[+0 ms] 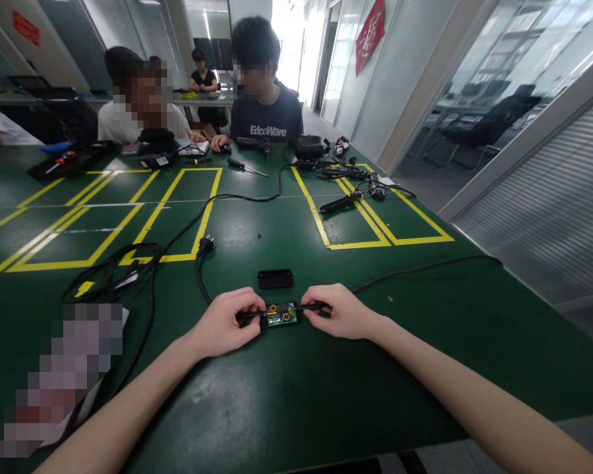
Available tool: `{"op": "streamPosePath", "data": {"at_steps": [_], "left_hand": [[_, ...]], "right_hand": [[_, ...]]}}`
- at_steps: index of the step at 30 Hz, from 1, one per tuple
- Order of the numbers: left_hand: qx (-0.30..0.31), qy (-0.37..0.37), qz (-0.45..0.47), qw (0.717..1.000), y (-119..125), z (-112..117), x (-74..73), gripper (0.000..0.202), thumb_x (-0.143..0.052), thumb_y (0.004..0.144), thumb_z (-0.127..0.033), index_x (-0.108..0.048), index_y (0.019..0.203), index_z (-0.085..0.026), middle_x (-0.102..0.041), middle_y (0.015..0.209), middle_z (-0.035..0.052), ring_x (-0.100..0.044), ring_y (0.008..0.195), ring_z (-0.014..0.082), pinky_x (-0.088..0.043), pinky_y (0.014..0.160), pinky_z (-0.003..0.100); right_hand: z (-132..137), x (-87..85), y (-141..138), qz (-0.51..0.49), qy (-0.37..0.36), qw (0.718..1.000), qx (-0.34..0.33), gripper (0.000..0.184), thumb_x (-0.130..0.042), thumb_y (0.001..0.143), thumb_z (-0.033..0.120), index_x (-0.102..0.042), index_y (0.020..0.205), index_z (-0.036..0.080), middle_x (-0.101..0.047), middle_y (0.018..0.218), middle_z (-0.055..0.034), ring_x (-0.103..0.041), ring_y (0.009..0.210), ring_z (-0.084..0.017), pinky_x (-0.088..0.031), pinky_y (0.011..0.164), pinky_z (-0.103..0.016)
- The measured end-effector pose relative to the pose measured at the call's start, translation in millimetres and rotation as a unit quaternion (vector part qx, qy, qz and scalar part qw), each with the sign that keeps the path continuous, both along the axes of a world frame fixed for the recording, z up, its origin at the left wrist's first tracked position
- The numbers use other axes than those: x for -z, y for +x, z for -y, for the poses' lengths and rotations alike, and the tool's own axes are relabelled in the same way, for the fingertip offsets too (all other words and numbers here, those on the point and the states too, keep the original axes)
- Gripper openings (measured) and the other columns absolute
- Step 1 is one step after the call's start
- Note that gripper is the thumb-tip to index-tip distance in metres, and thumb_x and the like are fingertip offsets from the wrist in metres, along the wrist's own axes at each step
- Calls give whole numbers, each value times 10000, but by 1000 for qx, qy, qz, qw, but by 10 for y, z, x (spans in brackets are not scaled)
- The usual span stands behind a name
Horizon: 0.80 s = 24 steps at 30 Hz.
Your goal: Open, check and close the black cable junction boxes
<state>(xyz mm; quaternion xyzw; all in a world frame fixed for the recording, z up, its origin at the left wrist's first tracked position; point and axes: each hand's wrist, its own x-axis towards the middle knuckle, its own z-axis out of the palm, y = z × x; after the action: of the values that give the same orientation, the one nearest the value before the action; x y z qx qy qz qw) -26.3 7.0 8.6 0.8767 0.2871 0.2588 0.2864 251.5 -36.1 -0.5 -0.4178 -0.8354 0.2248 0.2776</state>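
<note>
A small green circuit board (pixel 282 315) with copper-wound coils lies on the green table between my two hands, a black cable leading off each end. My left hand (pixel 231 320) is closed round the black cable at the board's left end; that cable runs back to a plug (pixel 206 244). With thumb and fingers, my right hand (pixel 340 312) pinches the cable at the right end, where thin coloured wires meet the board. Just beyond the board lies a black plastic cover (pixel 275 278), its hollow side up.
A coiled black cable (pixel 113 266) lies at the left, above a blurred-out sheet (pixel 64 382). Farther off are a screwdriver (pixel 247 167), a power drill (pixel 254 144) and tangled cables (pixel 340 172). Two people sit across the table (pixel 257 408), which has yellow tape rectangles.
</note>
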Motion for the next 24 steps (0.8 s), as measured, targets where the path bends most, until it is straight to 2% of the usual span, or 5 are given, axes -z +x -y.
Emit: {"op": "streamPosePath", "data": {"at_steps": [4, 9, 18, 21, 24], "left_hand": [[-40, 10, -7, 999, 10, -9, 23, 149, -548, 859, -182, -692, 817, -178, -635, 785, 13, -582, 661, 132, -418, 594, 238], [-52, 23, -6, 998, 0, -26, 33, 196, -542, 905, -193, -738, 911, -189, -690, 867, 36, -638, 742, 157, -474, 645, 254], [-42, 42, -23, 998, -4, -37, 42, 167, -550, 899, -163, -713, 889, -197, -691, 885, 34, -659, 809, 177, -504, 720, 275], [-26, 69, -37, 997, -9, -39, 23, 174, -535, 920, -153, -698, 875, -194, -677, 891, 43, -652, 836, 186, -502, 732, 280], [-7, 90, -65, 994, -15, -43, 2, 182, -518, 936, -142, -685, 884, -194, -671, 904, 48, -645, 840, 188, -500, 722, 279]], "right_hand": [[-13, 4, -10, -2, -1, 1000, 28, 85, -601, 916, 194, -676, 954, 183, -721, 846, -33, -652, 683, -141, -466, 600, -233], [-32, 37, 3, 2, 30, 1000, 3, 150, -604, 972, 239, -698, 1077, 186, -751, 963, -66, -695, 794, -172, -530, 697, -275], [-69, 54, 36, 68, 97, 993, -23, 170, -601, 1010, 269, -709, 1111, 186, -722, 961, -64, -690, 808, -174, -506, 682, -268], [-82, 39, 49, 116, 128, 984, -33, 231, -660, 986, 355, -704, 1116, 170, -714, 968, -67, -689, 793, -176, -486, 647, -264], [-102, 48, 62, 159, 163, 973, -36, 266, -615, 1022, 415, -705, 1116, 184, -710, 950, -66, -683, 780, -169, -468, 633, -258]]}}
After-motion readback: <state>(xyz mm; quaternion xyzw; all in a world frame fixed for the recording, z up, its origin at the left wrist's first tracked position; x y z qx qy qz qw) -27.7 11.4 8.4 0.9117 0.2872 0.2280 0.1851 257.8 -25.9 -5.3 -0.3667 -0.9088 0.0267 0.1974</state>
